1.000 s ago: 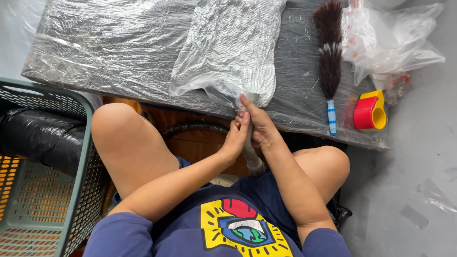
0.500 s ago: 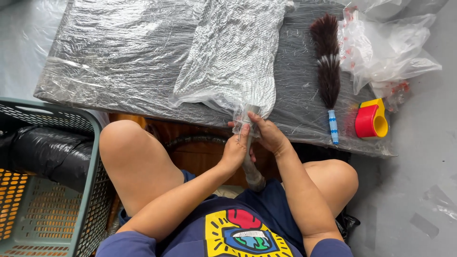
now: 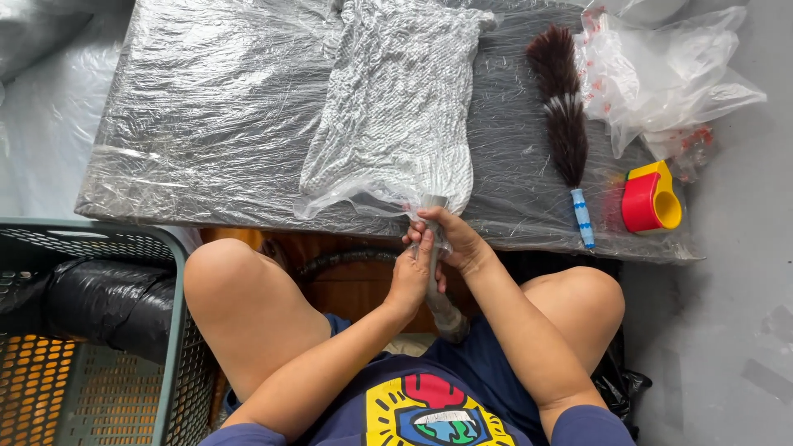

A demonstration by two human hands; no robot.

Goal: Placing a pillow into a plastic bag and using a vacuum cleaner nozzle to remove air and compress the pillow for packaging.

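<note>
While both hands' fingers clench grey handle (image 3: 435, 281), crinkly bagged mop head (image 3: 396, 107) lies on film-wrapped table (image 3: 206, 107).

Feather duster (image 3: 564, 124) w/ red-yellow tape dispenser (image 3: 651, 198) nearby; green basket (image 3: 169, 330) left.

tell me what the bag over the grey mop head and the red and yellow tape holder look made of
Bag: thin clear plastic film, going by its glossy crinkles and the grey mop head showing through. Tape holder: likely hard moulded plastic, smooth, solid-coloured and slightly shiny.

Small packing workshop, film-wrapped table (image 3: 206, 124), tape dispenser (image 3: 652, 198), plastic bags (image 3: 661, 74), crate (image 3: 107, 388)
</note>
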